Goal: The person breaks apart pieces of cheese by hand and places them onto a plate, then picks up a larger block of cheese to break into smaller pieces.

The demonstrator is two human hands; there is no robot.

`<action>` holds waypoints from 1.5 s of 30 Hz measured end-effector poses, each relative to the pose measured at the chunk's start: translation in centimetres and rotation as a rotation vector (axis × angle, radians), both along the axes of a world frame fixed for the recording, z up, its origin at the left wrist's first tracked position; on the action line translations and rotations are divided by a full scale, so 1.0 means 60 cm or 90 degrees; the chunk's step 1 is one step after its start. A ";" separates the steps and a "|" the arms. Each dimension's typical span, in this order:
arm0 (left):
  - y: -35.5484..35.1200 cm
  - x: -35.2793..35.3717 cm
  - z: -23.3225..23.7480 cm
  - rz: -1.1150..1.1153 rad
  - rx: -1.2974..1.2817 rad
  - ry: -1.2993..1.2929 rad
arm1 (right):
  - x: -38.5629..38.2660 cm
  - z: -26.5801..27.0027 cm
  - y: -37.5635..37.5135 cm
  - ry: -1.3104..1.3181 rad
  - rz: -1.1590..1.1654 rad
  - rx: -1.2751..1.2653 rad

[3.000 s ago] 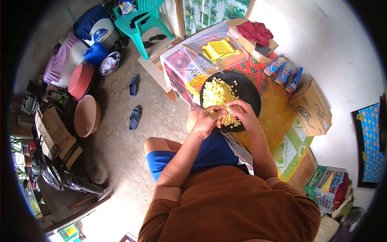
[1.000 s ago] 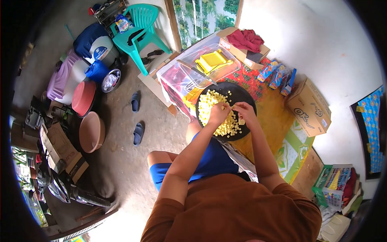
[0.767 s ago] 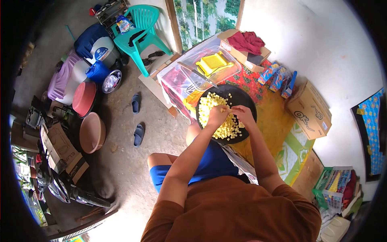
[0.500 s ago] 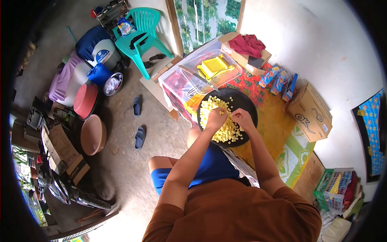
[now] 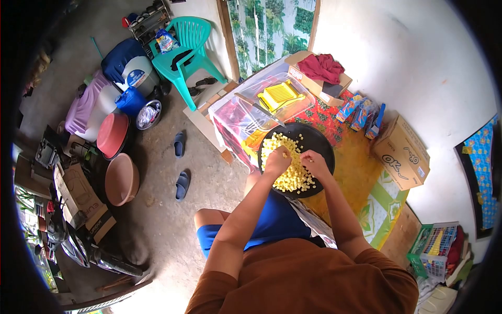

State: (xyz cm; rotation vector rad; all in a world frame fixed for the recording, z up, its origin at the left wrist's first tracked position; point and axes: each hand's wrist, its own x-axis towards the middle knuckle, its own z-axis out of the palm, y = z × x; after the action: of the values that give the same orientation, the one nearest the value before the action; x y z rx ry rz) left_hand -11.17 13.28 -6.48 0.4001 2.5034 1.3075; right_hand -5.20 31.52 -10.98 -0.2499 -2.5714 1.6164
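Observation:
A wide black round pan (image 5: 322, 141) stands at the table's near edge, in front of my lap. Small pale-yellow cubes (image 5: 295, 178) are heaped in its left and middle part, with a few scattered toward the rim. My left hand (image 5: 277, 162) is over the heap, its fingers curled together. Beside it, on the right side of the pan, my right hand (image 5: 315, 164) is closed with thumb and fingertips pinched. What lies between the fingers of either hand is too small to make out.
Behind the pan, a knife (image 5: 260, 108) and a yellow slicer (image 5: 281, 96) rest on a clear plastic box (image 5: 303, 107). Cartons (image 5: 401, 152) and blue packs (image 5: 361, 112) sit along the wall. A green chair (image 5: 191, 57), basins (image 5: 122, 179) and slippers (image 5: 182, 184) are on the left floor.
My hands have drawn slightly apart, and the fingers of my left hand have curled in more. The whole view has shifted a little downward. The pan stays in place.

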 end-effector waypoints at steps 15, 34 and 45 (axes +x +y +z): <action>-0.043 0.003 0.033 0.061 0.433 -0.508 | -0.020 0.055 -0.015 -0.028 0.009 -0.182; -0.068 0.037 0.062 0.012 0.749 -0.619 | 0.016 0.151 -0.076 0.068 0.090 -0.064; -0.089 0.054 0.080 0.030 0.654 -0.487 | 0.036 0.194 -0.076 -0.035 0.092 -0.334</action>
State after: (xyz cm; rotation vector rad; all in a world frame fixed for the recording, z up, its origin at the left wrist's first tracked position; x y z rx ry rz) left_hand -7.90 7.94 -1.70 -0.0029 1.1158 2.1569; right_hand -3.02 26.98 0.66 -0.1455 -2.1930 2.3474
